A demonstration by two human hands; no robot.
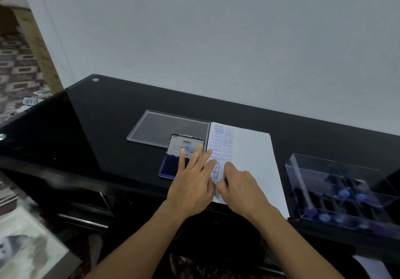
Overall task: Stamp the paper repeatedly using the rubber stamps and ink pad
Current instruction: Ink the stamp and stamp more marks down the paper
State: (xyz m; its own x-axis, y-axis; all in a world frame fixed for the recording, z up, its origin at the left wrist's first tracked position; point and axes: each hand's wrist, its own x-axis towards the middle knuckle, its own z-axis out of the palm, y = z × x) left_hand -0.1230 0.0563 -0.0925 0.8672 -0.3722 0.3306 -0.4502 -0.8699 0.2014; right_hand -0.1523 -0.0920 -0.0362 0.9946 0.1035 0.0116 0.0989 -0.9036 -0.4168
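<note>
A white sheet of paper (251,155) lies on the black table, with two columns of blue stamped words down its left side. My right hand (240,186) is closed over a rubber stamp (225,178) and presses it onto the paper near the lower left; only a sliver of the stamp shows. My left hand (192,177) lies flat with fingers spread across the paper's left edge, partly over the ink pad. The blue ink pad (167,167) sits open left of the paper, its lid (186,146) standing up.
A clear plastic lid (160,127) lies flat behind the ink pad. At the right stands a clear box (337,190) with several more stamps inside. The black glass table (86,127) ends near my body, and a wall rises right behind it.
</note>
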